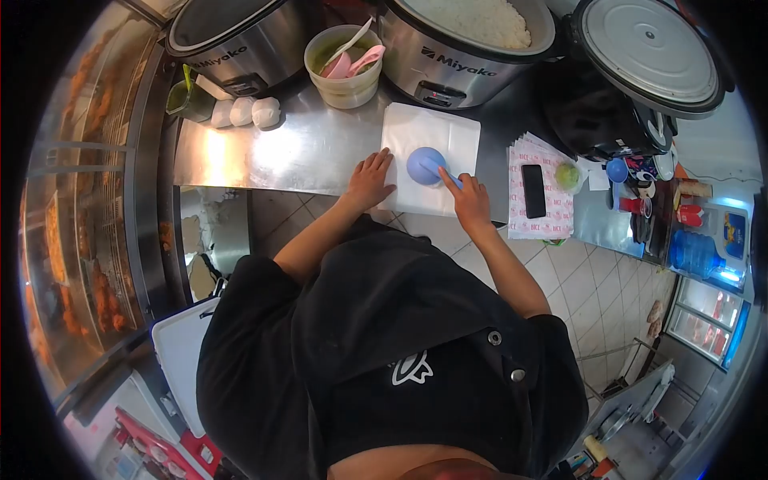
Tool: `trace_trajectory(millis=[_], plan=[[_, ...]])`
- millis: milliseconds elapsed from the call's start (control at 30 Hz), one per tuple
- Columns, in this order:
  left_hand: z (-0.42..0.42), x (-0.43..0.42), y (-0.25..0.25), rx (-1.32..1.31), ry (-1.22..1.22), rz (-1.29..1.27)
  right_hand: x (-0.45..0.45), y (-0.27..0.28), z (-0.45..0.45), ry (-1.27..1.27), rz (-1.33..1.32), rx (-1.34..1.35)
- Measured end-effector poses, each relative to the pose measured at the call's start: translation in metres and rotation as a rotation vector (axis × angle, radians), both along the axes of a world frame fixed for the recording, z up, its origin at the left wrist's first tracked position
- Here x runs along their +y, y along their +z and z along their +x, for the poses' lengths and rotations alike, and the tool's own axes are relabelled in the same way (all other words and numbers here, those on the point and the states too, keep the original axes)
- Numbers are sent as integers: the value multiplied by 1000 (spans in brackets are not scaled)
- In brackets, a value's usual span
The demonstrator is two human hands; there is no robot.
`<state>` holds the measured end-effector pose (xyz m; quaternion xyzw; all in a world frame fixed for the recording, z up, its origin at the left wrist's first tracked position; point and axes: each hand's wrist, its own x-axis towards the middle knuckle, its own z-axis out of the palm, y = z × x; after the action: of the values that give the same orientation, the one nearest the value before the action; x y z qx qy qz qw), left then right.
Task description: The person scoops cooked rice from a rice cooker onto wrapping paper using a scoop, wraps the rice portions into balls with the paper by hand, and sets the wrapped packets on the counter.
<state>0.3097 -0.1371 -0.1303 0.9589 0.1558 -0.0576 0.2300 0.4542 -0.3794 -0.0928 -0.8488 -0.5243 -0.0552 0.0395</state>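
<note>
A white sheet of wrapping paper (396, 132) lies on the steel counter in front of me. On it sits a round light-blue bowl (416, 173), which looks upturned. My right hand (470, 198) is closed around the handle of a blue rice paddle (450, 178). The paddle reaches over the bowl, and its broad end cannot be made out. My left hand (370, 178) lies with fingers stretched out at the paper's left edge, touching it, and holds nothing.
Behind the paper stand a tub with spoons (352, 92), a rice-filled cooker (456, 68) and another cooker (240, 56). White wrapped bundles (242, 112) sit left. At right are printed wrappers (520, 228), a phone (534, 192), a green ball-shaped thing (567, 178) and a black lidded cooker (596, 120).
</note>
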Motion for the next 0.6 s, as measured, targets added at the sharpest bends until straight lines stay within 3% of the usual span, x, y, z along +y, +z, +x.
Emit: trace_trajectory(millis=[200,267,400,600], plan=[[0,-1,3,6,13,-18,-15,-23,3,-22,125,42],[-1,-1,3,-5,15,-23,-17,-23,-4,-92,317,250],[-2,-1,-2,-8,8,-11,-47,-15,-4,-146,354,289],[-1,-1,0,-1,14,-11,-65,-56,8,73,286,262]])
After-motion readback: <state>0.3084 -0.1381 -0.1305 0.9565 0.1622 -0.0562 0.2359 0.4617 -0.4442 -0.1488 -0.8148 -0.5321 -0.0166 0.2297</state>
